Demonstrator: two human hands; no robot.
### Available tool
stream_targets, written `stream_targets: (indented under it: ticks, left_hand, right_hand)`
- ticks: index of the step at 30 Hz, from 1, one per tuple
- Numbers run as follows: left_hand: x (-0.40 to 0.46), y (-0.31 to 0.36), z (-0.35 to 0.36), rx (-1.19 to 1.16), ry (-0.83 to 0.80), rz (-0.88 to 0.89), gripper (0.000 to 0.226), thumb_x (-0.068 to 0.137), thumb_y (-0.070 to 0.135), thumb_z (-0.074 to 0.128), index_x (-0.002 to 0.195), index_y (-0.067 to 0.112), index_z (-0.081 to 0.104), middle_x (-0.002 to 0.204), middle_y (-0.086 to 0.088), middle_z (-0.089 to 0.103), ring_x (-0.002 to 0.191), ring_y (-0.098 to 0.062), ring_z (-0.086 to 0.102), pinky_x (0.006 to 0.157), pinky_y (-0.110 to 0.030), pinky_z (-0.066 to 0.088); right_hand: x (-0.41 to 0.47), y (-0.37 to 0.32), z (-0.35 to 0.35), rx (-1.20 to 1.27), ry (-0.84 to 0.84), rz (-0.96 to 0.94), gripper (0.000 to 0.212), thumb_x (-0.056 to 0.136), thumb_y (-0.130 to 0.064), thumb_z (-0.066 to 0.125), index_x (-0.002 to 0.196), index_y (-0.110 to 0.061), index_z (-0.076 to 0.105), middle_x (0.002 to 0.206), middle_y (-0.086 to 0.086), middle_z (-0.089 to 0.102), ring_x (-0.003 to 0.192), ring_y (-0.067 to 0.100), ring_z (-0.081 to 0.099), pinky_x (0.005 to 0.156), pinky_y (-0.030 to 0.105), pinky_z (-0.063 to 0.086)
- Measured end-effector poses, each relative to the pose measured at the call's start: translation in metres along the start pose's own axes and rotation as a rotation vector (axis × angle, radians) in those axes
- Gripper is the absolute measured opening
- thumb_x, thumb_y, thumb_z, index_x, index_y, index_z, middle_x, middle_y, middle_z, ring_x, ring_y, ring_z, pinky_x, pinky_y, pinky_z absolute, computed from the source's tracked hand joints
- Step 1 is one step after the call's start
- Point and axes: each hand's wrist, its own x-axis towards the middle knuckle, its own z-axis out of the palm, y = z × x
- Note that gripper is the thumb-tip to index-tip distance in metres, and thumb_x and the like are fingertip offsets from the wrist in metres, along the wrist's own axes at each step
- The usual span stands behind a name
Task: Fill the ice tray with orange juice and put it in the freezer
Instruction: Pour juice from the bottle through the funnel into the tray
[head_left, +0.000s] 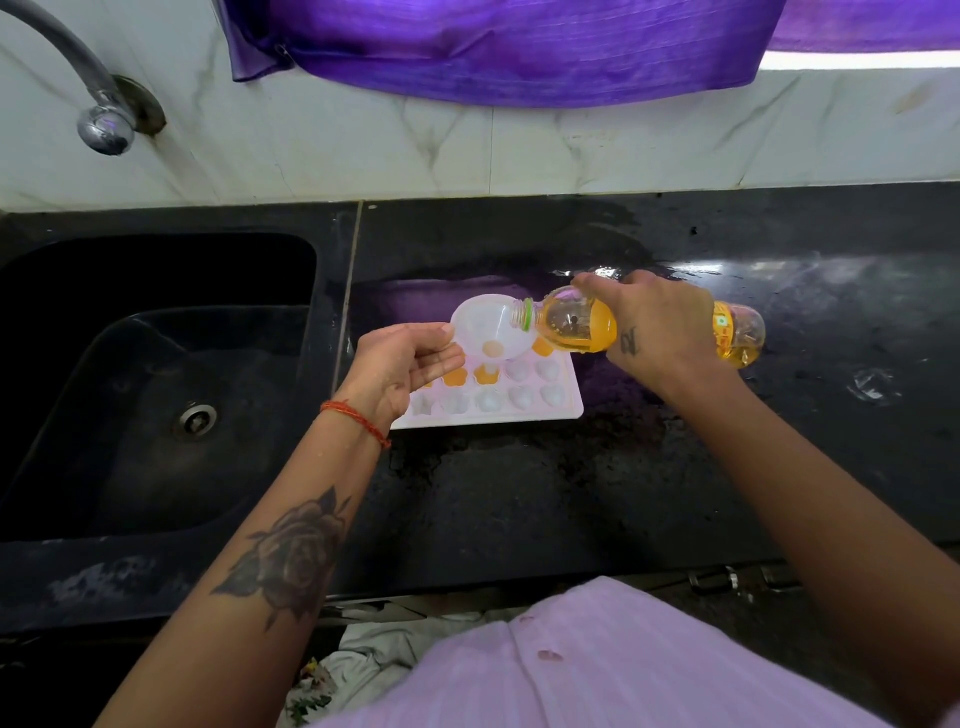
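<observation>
Right hand (657, 327) was clasped over the juice bottle (582, 326) from above, fingers wrapped round its middle — bottle held nearly horizontal, neck pointing toward 9 o'clock, its mouth inside the rim of a white funnel (491, 327). Right forearm ran in from 5 o'clock.

Left hand (402, 366) was palm-up, fingers loosely curled, thumb and fingertips pinching the funnel's edge at its 8 o'clock side; left forearm entered from 7 o'clock, red thread at the wrist.

Funnel sat over the ice tray (569, 400), which lay flat on the black counter (519, 493) — sink (156, 389) at 9 o'clock of it. Several far-row cells held orange juice; near-row cells looked white.
</observation>
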Motion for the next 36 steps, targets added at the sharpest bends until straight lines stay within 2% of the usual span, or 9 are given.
stream_targets:
  ticks: [15, 23, 32, 36]
  left_hand:
    - [0.001, 0.001, 0.003, -0.001, -0.016, -0.004, 0.006, 0.078, -0.002, 0.068, 0.084, -0.002, 0.068, 0.082, -0.017, 0.071, 0.065, -0.02, 0.073, 0.054, -0.023, 0.056]
    - [0.005, -0.006, 0.016, 0.001, -0.07, -0.025, 0.003, 0.08, -0.004, 0.065, 0.078, -0.002, 0.066, 0.057, -0.008, 0.07, 0.056, -0.017, 0.071, 0.05, -0.021, 0.055]
    - [0.012, -0.013, 0.022, 0.021, -0.074, -0.038, 0.002, 0.079, -0.002, 0.066, 0.079, 0.0, 0.066, 0.058, -0.008, 0.071, 0.059, -0.017, 0.071, 0.053, -0.023, 0.057]
    - [0.014, -0.015, 0.022, 0.027, -0.068, -0.047, 0.003, 0.079, -0.002, 0.066, 0.08, 0.0, 0.067, 0.06, -0.009, 0.072, 0.061, -0.018, 0.072, 0.052, -0.022, 0.056]
  right_hand:
    - [-0.001, 0.004, 0.001, 0.02, -0.031, 0.051, 0.064, 0.079, -0.019, 0.067, 0.134, -0.039, 0.041, 0.097, 0.01, 0.062, 0.089, 0.036, 0.061, 0.066, 0.033, 0.037]
    - [-0.008, 0.014, -0.001, -0.027, -0.031, 0.05, 0.062, 0.081, -0.022, 0.067, 0.134, -0.038, 0.041, 0.104, 0.01, 0.062, 0.092, 0.034, 0.062, 0.066, 0.031, 0.034]
    - [-0.012, 0.018, 0.001, -0.067, -0.042, 0.04, 0.058, 0.084, -0.027, 0.065, 0.135, -0.037, 0.039, 0.105, 0.012, 0.061, 0.092, 0.034, 0.061, 0.067, 0.033, 0.034]
    - [-0.011, 0.017, 0.003, -0.073, -0.048, 0.04, 0.06, 0.084, -0.027, 0.066, 0.136, -0.037, 0.038, 0.107, 0.013, 0.061, 0.094, 0.034, 0.06, 0.073, 0.035, 0.043]
